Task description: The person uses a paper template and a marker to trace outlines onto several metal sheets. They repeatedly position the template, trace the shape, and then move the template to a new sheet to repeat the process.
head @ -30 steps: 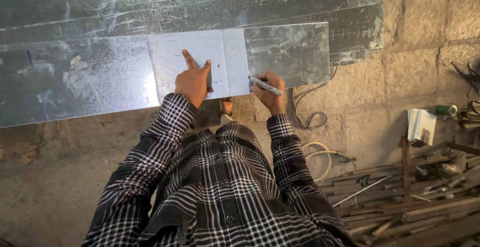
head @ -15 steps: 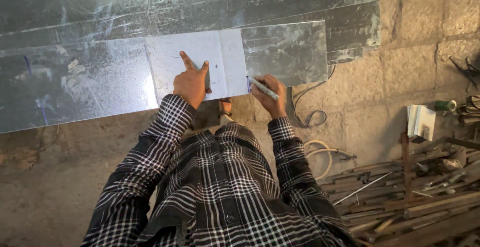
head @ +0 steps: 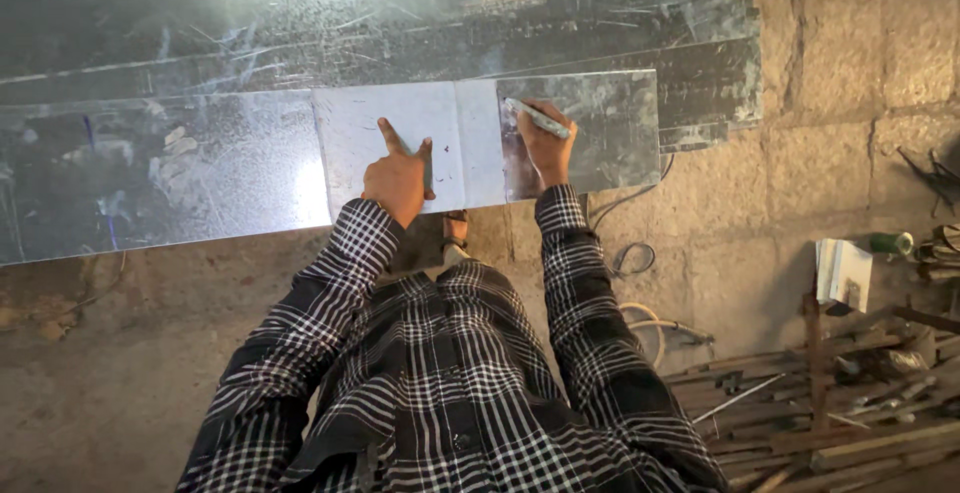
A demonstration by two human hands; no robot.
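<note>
A long galvanised metal sheet (head: 160,178) lies on the stone floor in front of me. On it rests a smaller pale rectangular plate (head: 350,133). My left hand (head: 398,175) presses flat on that plate, fingers spread. My right hand (head: 547,145) holds a marker pen (head: 537,119) at the plate's right edge, its tip against the sheet. Both sleeves are black-and-white checked.
More metal sheets (head: 400,13) lie farther back. A black cable (head: 630,253) and a pale hose (head: 655,328) lie to the right. Rusty rods and wooden scraps (head: 830,403) are piled at lower right, with a white box (head: 842,273) and green can (head: 890,243).
My right hand has moved the marker up along the plate's right edge, away from me. My left hand stays pressed on the plate.
</note>
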